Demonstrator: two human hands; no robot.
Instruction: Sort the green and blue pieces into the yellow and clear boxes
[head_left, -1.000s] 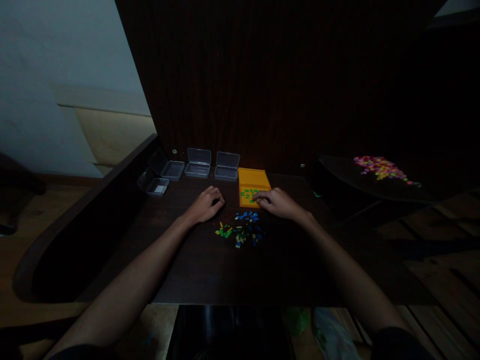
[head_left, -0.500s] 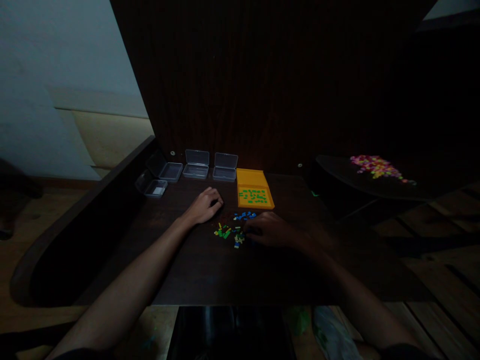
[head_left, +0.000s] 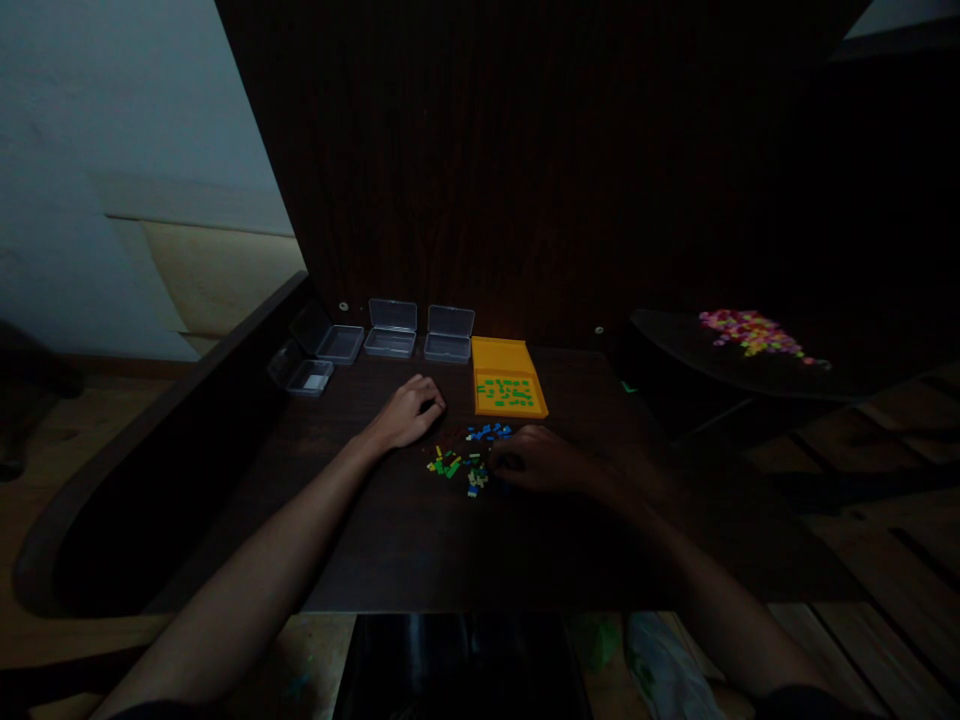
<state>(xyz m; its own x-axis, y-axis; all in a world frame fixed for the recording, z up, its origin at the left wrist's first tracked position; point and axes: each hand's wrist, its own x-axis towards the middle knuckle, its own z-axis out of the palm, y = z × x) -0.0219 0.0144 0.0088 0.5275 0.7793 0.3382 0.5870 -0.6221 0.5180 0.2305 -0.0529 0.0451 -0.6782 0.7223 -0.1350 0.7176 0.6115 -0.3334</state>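
My left hand (head_left: 409, 411) rests on the dark table with its fingers curled in towards the thumb, and nothing shows in it. On the other side of a loose pile of small toy bricks, my right hand (head_left: 541, 458) is bent low, thumb and fingers drawn together at the pile's edge. Its fingertips are in shadow, so what they hold is hidden. Between the hands lie blue bricks (head_left: 489, 432), green and yellow bricks (head_left: 448, 465) and pale bricks (head_left: 477, 479). Behind them a yellow box (head_left: 511, 412) stands open, with several green bricks (head_left: 507, 391) spread inside.
Several clear plastic cases with raised lids, such as this case (head_left: 448, 347), line the back left of the table. A raised dark side board (head_left: 165, 430) borders the left. At the right, a heap of pink and yellow pieces (head_left: 754, 333) lies on another dark surface.
Hardly anything differs. The whole view has shifted very slightly left, and both hands keep nearly the same place and shape.
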